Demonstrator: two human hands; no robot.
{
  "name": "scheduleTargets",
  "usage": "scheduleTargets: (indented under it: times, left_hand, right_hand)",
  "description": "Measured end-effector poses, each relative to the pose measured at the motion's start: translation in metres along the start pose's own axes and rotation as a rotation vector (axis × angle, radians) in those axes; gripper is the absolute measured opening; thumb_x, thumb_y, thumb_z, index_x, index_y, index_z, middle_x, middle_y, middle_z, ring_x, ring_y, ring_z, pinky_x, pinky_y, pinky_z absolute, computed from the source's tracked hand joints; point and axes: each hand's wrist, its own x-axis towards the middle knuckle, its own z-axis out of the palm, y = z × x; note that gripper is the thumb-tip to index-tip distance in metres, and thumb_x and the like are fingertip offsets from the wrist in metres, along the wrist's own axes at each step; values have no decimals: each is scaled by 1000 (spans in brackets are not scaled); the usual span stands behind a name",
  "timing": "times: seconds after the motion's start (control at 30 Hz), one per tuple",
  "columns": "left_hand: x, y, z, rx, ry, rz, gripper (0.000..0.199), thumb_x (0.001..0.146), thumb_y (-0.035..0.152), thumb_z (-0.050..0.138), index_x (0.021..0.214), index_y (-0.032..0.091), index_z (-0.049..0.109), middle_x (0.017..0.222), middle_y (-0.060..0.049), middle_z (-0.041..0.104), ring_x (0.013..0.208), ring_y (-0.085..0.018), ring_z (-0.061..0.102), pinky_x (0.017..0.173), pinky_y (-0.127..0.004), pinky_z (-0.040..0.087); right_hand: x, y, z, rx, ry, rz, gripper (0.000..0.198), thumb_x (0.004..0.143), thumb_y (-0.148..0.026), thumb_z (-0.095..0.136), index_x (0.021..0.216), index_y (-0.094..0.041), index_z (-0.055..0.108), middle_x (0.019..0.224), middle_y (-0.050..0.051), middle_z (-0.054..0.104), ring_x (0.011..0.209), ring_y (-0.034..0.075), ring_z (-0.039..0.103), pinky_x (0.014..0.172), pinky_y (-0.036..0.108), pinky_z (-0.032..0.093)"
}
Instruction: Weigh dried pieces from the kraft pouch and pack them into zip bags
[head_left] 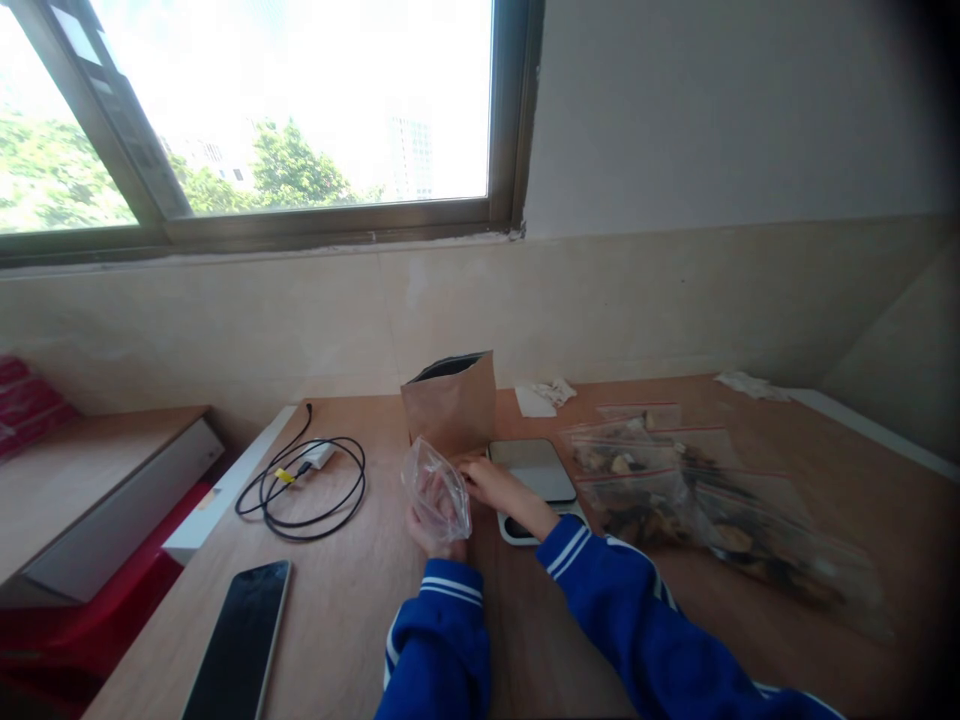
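A clear plastic bag (442,490) is in my left hand (429,530), whose fingers show through the film as they curl around it. My right hand (495,484) has its fingertips pinched at the bag's right edge. Directly behind both hands a brown paper pouch (454,405) stands upright with its dark-lined mouth open. Beneath and beyond my right forearm lies a flat kitchen scale (531,468) with a silver plate; the arm covers part of its front panel.
Several zip bags (720,520) of dried brown and dark pieces lie at the right. Crumpled white tissue (553,393) sits by the wall. On the left are a coiled black cable (360,490) with a white adapter (322,453) and a phone (240,640).
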Motion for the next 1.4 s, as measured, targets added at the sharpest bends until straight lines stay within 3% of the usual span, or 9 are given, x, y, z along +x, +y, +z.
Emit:
scheduleTargets:
  times: [0.1,0.27,0.4,0.53,0.73,0.9,1.0,1.3,1.4]
  left_hand:
    - [1,0,-1,-12,-7,-15,42,81,36,37,106,17,65,101,-12,68,39,-8,46,40,-25,46]
    - [-1,1,2,51,34,-22,44,82,38,36,110,18,65,111,-14,66,52,-15,58,44,-28,50]
    - [-1,1,2,59,51,-25,44,82,40,38,110,19,64,114,-14,65,60,-17,63,45,-27,50]
    - [1,0,0,37,13,-24,42,77,41,44,107,19,65,105,-13,68,62,-19,64,52,-33,54]
    - [-1,1,2,75,9,-11,44,76,43,43,106,19,65,104,-14,68,43,-11,50,48,-34,50]
    - [-4,3,6,136,22,-1,43,73,46,46,103,22,64,109,-14,66,68,-22,64,52,-34,50]
    - [-4,3,7,141,35,-7,42,72,47,48,101,22,64,108,-14,66,71,-23,65,47,-30,47]
    - [-8,3,11,119,-17,-37,44,75,48,42,99,20,68,89,-10,70,38,-11,45,46,-33,47]
    - [-12,4,14,117,-46,-84,47,77,48,41,101,19,69,80,-10,70,41,-14,50,47,-33,48]
  right_hand:
    - [1,-13,-39,151,143,-9,21,77,-6,56,91,-13,70,92,8,70,84,16,65,77,26,49]
    - [22,-35,-111,248,511,-109,25,89,-24,49,107,-19,64,103,6,66,87,15,62,75,27,50]
    - [59,-37,-135,149,695,-195,26,93,-27,44,110,-18,61,108,9,64,100,18,58,87,32,47]
    - [85,-30,-130,-31,631,-193,25,95,-24,42,110,-17,61,110,10,64,105,20,55,95,35,41]
    - [79,-19,-117,-95,511,-144,24,96,-22,42,110,-16,60,111,9,66,105,19,58,94,34,40]
    - [69,-18,-121,-81,482,-147,29,95,-26,46,121,-14,50,104,10,67,97,19,62,87,32,45]
    - [64,-21,-125,-153,430,-167,24,95,-30,47,112,-15,55,99,9,67,94,20,61,86,33,44]
    - [64,-30,-119,-312,339,-197,26,92,-31,51,113,-16,58,109,9,61,106,22,53,95,35,40]
    - [70,-37,-115,-351,342,-162,25,92,-27,52,112,-15,58,110,11,60,107,24,52,96,37,40]
